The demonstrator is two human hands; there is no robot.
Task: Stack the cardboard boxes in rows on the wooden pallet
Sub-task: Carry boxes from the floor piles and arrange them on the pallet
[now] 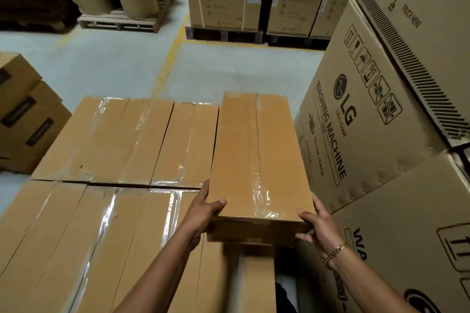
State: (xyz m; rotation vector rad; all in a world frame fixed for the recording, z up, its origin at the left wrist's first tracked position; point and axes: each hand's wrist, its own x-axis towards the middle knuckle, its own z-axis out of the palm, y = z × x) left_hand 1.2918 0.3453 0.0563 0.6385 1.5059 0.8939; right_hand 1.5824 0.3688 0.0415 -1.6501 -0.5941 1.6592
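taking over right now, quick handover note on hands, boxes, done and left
Left grip and right grip each hold a near corner of the long box, thumbs on top.
It sits higher than the far row, at that row's right end, beside the washing machine carton.
Done: far row and near row laid side by side.
Left: lower this box into line; pallet hidden.

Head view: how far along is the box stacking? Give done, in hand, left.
Done: a far row and near row of taped boxes lie side by side. In hand: the left hand and right hand grip a long box at the far row's right end, raised above its neighbours. Left: probably lowering it flush.
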